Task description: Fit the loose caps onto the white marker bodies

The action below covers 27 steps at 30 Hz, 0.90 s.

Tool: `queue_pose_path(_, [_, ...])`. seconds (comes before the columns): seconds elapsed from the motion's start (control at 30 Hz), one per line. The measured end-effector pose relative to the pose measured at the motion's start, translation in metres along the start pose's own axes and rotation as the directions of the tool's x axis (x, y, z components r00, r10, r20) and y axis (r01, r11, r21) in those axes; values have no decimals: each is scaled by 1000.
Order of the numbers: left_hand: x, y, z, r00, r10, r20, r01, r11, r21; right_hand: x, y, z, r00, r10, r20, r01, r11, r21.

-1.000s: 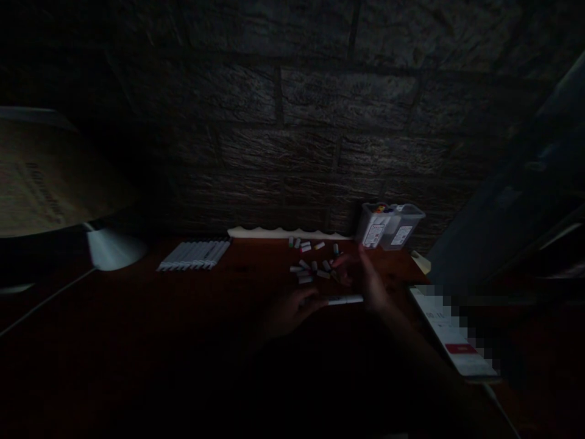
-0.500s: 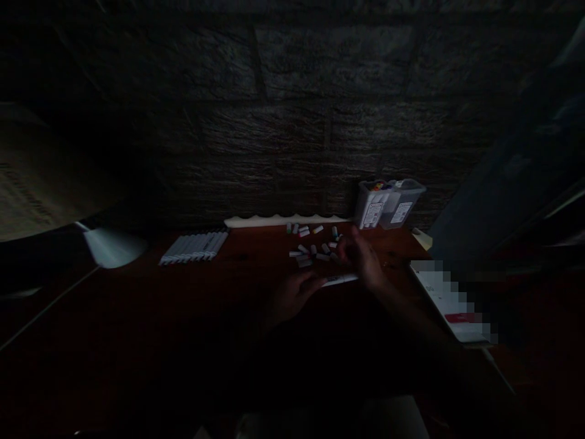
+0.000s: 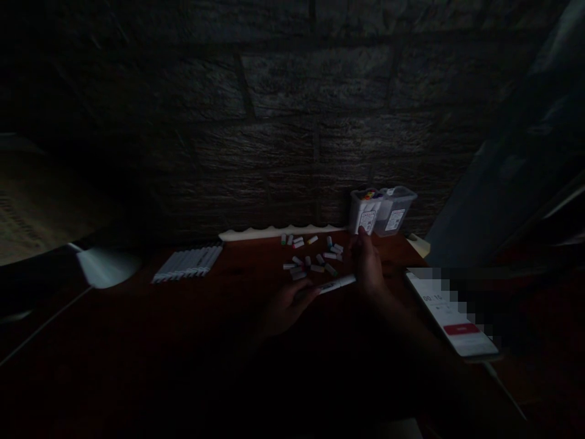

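The scene is very dark. My left hand (image 3: 286,308) is closed on the near end of a white marker (image 3: 337,283) that points right and slightly away over the reddish table (image 3: 205,317). My right hand (image 3: 368,265) hovers at the marker's far end, fingers stretched toward several loose marker caps (image 3: 311,256) scattered just beyond. Whether it pinches a cap is lost in the dark.
A row of white markers (image 3: 187,263) lies at the left back. Two clear plastic containers (image 3: 381,210) stand against the brick wall, beside a scalloped white strip (image 3: 274,232). A lit phone (image 3: 450,314) lies at the right. A lamp shade (image 3: 107,265) is at the left.
The view shifted slightly. My right hand moved from the marker's end toward the caps and the containers, its fingers now stretched out. My left hand kept hold of the marker.
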<state>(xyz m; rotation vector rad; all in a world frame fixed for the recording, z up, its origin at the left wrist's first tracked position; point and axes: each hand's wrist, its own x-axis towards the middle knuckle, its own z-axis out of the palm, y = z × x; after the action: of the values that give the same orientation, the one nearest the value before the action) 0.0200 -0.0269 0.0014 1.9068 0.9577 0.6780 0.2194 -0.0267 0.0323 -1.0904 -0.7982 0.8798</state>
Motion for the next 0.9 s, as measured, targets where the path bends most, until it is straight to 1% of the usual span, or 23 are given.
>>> queue_pose_path(0.03, [3,-3,-1,999,-32,-30,31,998,-50,-2,3,3,1000,-3,-20,3,1000,13])
queue_pose_path(0.07, [5,-6,-2,996,-66,-62,59,992,-115,-6,5,7,1000,-4,-8,4,1000,21])
queue_pose_path(0.1, [8,-10,-4,991,-99,-90,81,979,-185,-10,8,11,1000,0,25,0,1000,16])
queue_pose_path(0.17, [12,-14,-7,982,-142,-123,100,950,-295,-19,12,21,990,13,141,-10,1000,-21])
queue_pose_path(0.23, [13,-16,-10,980,-152,-126,103,939,-329,-25,16,28,974,27,225,-13,998,-63])
queue_pose_path(0.3, [13,-15,-12,983,-137,-126,92,946,-310,-27,17,30,973,32,230,-15,997,-78])
queue_pose_path(0.43, [11,-10,-15,985,-101,-142,60,962,-266,-22,12,24,986,37,163,-20,995,-100])
queue_pose_path(0.57, [11,-5,-16,982,-85,-166,44,971,-236,-18,7,19,973,125,195,-97,984,-149])
queue_pose_path(0.63, [11,-6,-14,983,-51,-174,14,979,-205,-19,10,19,961,177,213,-141,975,-172])
queue_pose_path(0.7, [10,-7,-13,982,6,-191,-37,987,-157,-21,14,20,949,219,229,-183,969,-167])
queue_pose_path(0.8, [7,-6,-11,967,78,-244,-94,994,-53,-23,17,21,936,263,234,-238,963,-128])
queue_pose_path(0.9, [1,-1,-10,957,104,-272,-91,994,61,-25,16,23,941,256,223,-239,966,-103])
